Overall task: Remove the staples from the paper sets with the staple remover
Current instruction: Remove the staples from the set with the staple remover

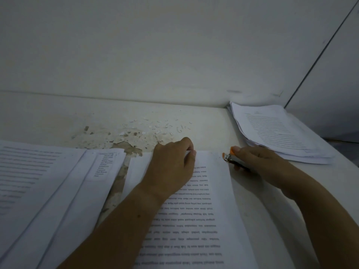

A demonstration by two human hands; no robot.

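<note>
Single head-worn view, looking forward and down, close over table (209,121); wall behind

It looked like a plain office or study corner. A white desk (209,123) stood against a bare white wall (174,45), with a partition panel (334,84) closing its right side. A stack of printed pages (275,131) sat in the corner, more printed sheets (38,181) lay at the left, and pulled staples (180,129) were scattered over the worn, flaking desktop.

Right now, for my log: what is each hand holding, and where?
Right hand: staple remover, by its body. Left hand: paper set, at its far edge.
</note>
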